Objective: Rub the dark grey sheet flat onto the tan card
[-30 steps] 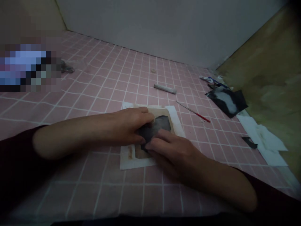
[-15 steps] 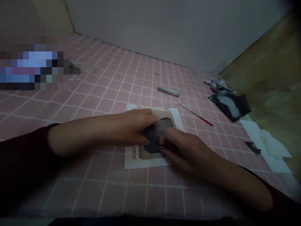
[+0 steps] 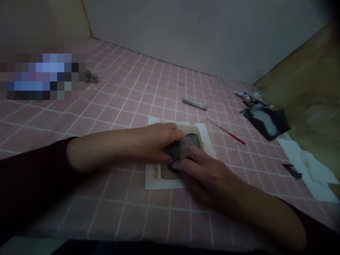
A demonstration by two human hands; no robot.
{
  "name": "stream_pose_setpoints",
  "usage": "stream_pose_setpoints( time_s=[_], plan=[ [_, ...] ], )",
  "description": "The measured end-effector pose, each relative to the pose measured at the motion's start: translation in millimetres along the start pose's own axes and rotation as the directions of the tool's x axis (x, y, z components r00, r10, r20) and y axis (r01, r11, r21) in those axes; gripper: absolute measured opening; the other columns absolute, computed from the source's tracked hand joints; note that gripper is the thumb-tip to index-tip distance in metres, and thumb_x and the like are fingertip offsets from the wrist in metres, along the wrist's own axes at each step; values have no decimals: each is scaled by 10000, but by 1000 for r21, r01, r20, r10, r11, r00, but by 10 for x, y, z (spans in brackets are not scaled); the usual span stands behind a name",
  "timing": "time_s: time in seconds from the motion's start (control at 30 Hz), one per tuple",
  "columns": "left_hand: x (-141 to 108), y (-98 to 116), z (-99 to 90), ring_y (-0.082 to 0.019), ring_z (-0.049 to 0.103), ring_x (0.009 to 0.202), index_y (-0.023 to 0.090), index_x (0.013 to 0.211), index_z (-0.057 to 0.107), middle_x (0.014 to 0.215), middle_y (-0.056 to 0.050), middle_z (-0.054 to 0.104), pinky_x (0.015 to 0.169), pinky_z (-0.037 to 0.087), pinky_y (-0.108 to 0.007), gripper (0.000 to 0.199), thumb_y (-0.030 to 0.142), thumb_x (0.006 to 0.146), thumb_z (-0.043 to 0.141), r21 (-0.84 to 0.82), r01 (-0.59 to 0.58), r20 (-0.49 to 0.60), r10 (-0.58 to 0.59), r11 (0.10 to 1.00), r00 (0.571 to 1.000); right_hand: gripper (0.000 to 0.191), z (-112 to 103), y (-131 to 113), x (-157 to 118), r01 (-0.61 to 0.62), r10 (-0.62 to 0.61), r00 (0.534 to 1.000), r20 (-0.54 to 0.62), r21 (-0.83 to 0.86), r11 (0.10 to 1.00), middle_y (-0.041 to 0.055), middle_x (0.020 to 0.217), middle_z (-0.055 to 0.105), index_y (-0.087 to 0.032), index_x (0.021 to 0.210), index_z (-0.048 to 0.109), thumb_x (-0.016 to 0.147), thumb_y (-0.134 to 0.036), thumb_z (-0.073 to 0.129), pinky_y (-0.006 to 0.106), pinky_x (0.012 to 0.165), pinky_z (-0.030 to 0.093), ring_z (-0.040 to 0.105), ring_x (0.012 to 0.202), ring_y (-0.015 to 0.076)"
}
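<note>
Dark pc [image 3: 193, 139] is steadied by spread L hand [image 3: 166, 140] & touched by bunched R hand [image 3: 203, 164] (pinch can't be confirmed), placed on tan board [image 3: 167, 174] over white sheet [image 3: 152, 182], handwork judged unfinished, red-handled tool [image 3: 234, 137] set aside nearby.

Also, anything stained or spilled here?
Yes. A brown stain mars the left border of the flat white paper sheet, whose near edge looks clean. Pale crumbs lie loose beside the thin red-handled metal tool, like stray debris.

left hand [image 3: 161, 141]: arched, palm down | right hand [image 3: 206, 166]: curled | forearms [image 3: 103, 150]: angled inward
</note>
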State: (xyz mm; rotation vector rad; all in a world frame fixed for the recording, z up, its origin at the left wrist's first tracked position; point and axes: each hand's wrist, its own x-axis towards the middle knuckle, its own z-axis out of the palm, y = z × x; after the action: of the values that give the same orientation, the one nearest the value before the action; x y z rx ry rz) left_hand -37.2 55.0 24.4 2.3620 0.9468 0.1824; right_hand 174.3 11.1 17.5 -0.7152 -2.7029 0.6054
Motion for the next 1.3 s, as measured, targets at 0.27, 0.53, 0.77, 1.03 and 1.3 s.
stream_pose_setpoints(
  time_s=[0.27,0.53,0.77,1.03,1.3],
  plan=[
    [-11,29,-32,-130,506,778,170,843,532,919,-16,522,640,372,-235,168,174,757,676,-1,-3,12,3,1000,1000,136,-111,18,-6,-86,85,996,26,25,996,41,837,563,-144,944,562,913,-69,453,249,627,434,526,717,131],
    [-3,32,-20,-130,498,767,170,838,529,919,-16,527,632,361,-236,146,169,770,659,20,9,3,-9,1000,1000,146,-67,-27,50,-84,83,996,25,37,996,37,821,549,-149,855,575,936,-136,455,245,624,400,506,702,125],
    [-11,22,-27,-136,504,779,169,851,531,926,-19,528,637,361,-240,192,172,736,685,10,16,36,-16,1000,999,151,-121,-25,19,-203,204,970,134,-20,979,23,825,544,-173,828,553,935,-130,455,245,605,381,499,669,114],
    [-4,15,-24,-131,513,788,175,870,532,950,-18,528,647,369,-236,179,187,749,663,17,13,32,-13,1000,999,131,-168,-29,-39,-241,240,954,181,-16,970,0,788,535,-186,822,499,923,-113,458,245,575,354,484,635,108],
    [4,-27,7,-133,522,788,179,919,559,945,-19,534,645,371,-237,174,201,767,641,34,4,2,-4,999,1000,140,-74,-41,-4,-128,122,989,89,73,989,42,897,551,-160,870,587,922,-114,466,247,639,399,510,721,120]
  ],
)
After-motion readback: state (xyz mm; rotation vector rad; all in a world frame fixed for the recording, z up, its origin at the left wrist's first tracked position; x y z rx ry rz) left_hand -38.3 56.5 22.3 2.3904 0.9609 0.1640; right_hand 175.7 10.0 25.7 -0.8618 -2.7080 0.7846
